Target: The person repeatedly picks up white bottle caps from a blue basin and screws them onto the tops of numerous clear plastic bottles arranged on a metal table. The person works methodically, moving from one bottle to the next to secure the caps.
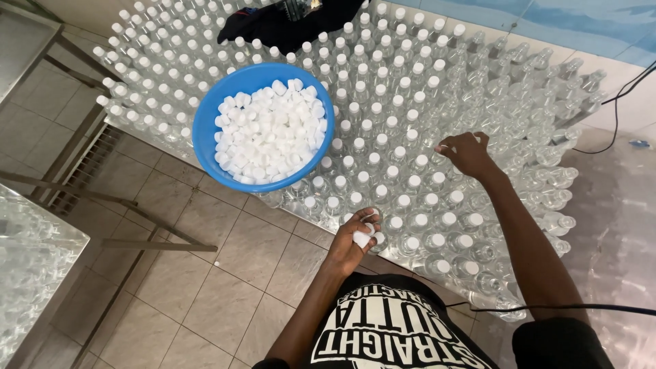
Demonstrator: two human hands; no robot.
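Note:
A wide block of clear plastic bottles stands on a metal table; most carry white caps, while those at the right are uncapped. A blue basin full of loose white caps rests on the capped bottles at the left. My left hand is at the near edge of the bottles, fingers curled around a few white caps. My right hand reaches out over the bottles, pinching a white cap onto a bottle top at the border between capped and uncapped rows.
A black cloth lies on the bottles at the back. A steel table holding more clear bottles stands at the lower left, with metal frame legs over the tiled floor. A black cable runs along the right wall.

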